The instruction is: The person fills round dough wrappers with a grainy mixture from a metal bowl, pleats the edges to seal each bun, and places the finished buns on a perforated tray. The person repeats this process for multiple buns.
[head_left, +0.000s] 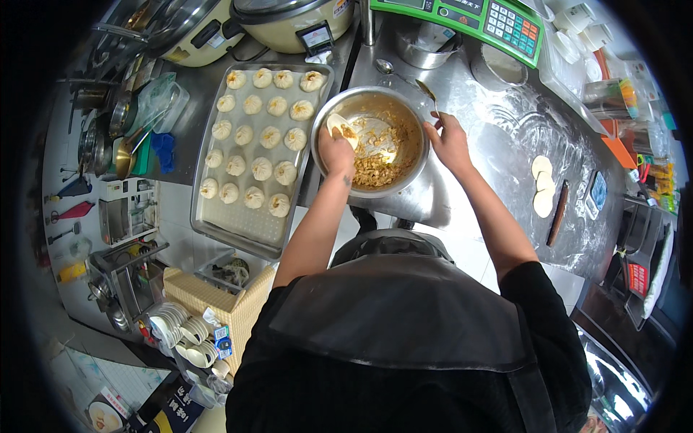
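A pale dough wrapper [337, 123] with orange-brown filling on it sits in the left hand [336, 153], over the left side of a steel bowl [367, 193]; that hand is cupped, its fingers curled around the wrapper's edge; the right hand [451, 143], just beyond the bowl's right rim, pinches the handle of a metal spoon [426, 89] between thumb and fingers, the spoon's bowl pointing away from the person; inside the steel bowl, crumbly filling [381, 172] lies thickest toward the near side and clings to the wall; to the left, a metal tray [245, 225] carries rows of pleated buns [270, 137], its near end bare; to the right, on the flour-dusted steel worktop [498, 133], flat dough rounds [543, 189] overlap in a short line beside a brown rolling pin [558, 213]; beyond the bowl lie a second spoon [384, 66] and a metal pot [426, 56], with a green scale [462, 22] at the far edge.
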